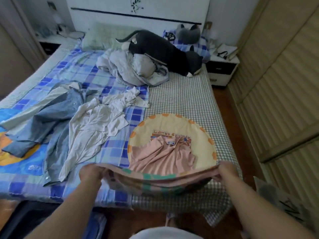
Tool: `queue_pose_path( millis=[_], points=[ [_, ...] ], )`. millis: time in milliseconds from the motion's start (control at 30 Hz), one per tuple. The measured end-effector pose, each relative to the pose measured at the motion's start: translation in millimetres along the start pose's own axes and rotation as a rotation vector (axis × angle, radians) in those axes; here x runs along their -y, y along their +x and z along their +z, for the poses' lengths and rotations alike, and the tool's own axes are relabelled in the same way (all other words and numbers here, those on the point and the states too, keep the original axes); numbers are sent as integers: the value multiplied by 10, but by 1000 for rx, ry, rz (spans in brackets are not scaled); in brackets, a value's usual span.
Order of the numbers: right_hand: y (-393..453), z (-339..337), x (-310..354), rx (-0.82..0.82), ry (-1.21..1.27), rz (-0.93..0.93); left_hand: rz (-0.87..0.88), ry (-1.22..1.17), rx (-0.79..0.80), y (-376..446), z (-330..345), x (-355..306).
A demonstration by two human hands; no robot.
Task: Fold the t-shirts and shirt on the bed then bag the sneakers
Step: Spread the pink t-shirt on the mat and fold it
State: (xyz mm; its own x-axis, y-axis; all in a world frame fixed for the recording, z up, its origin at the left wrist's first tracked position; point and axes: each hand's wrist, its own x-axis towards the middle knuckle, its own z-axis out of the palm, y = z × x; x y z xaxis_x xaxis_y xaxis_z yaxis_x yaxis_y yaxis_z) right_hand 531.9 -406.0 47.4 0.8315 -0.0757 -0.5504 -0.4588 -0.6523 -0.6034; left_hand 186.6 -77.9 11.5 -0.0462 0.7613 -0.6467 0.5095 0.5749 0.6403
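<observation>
Spanning the frame: bed [181,94], denim shirt [51,121] and white t-shirt [96,125] crumpled on its left half. Pink t-shirt [162,156] at near edge, hem lifted. Left hand [90,175] and right hand [227,171] each grip a hem corner.

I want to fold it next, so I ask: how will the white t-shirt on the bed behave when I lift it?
The white t-shirt is probably floppy: it lies crumpled in many creases, with no stiff shape. It will likely sag and unfold unevenly if lifted at one point, so a grip with both hands seems safer. Its edge seems to lie over the blue denim shirt, so it may drag that a little.
</observation>
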Motion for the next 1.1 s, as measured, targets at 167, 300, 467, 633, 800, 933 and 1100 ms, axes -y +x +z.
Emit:
queue_pose_path(
  millis=[167, 300, 467, 633, 800, 933, 1100],
  points=[
    [38, -709, 2458, 312, 828, -185, 376, -714, 243, -504, -302, -2705],
    [-331, -1472, 3859, 383, 991, -518, 534, -935, 383, -1337, -636, -4244],
    [-789, -1903, 4275, 257, 1130, -685, 688, -1060, 412, -1748, -978, -4675],
    [-789, -1643, 3700, 217, 1083, -641, 657, -856, 323, -1465, -998, -4186],
    [-549, -983, 2615, 87, 828, -515, 517, -463, 221, -677, -881, -3030],
    [-266, -370, 1629, 87, 664, -350, 350, -269, 232, -134, -664, -1960],
    [92, 411, 449, 120, 409, -119, 178, -124, 129, 494, -267, -704]
  ],
)
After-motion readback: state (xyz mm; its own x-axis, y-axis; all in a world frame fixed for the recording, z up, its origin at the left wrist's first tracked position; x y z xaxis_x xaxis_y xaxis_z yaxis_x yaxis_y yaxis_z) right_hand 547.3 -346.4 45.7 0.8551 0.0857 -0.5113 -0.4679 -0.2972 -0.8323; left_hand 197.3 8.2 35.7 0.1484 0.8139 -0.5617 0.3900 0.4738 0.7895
